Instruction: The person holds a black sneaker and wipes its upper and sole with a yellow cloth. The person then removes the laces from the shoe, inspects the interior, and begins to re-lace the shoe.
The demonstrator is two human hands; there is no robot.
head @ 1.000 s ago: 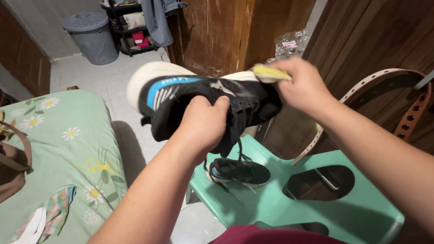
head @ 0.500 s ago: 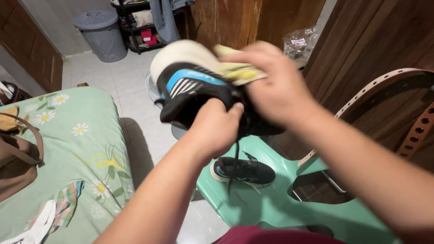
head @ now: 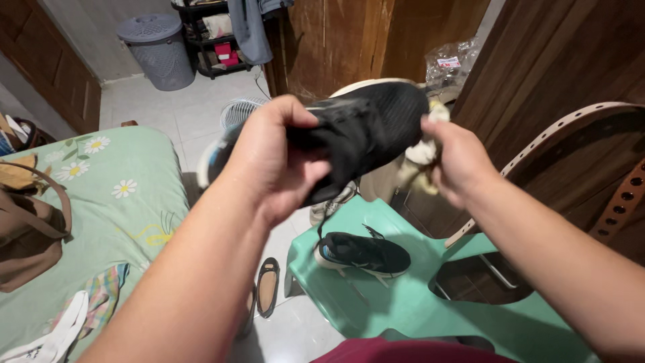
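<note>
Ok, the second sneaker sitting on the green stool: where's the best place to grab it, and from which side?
Probably at the ankle opening of the black sneaker, from above. It rests sole down on the green stool with its collar facing up and its loose laces trailing over its near side, and nothing covers it. Both hands are busy higher up.

Both forearms are bare from elbow to wrist, with no sleeves, watch or rings showing on the left hand (head: 272, 158) or the right hand (head: 457, 161). At the bottom centre of the frame sits a strip of maroon cloth garment (head: 410, 351).
</note>
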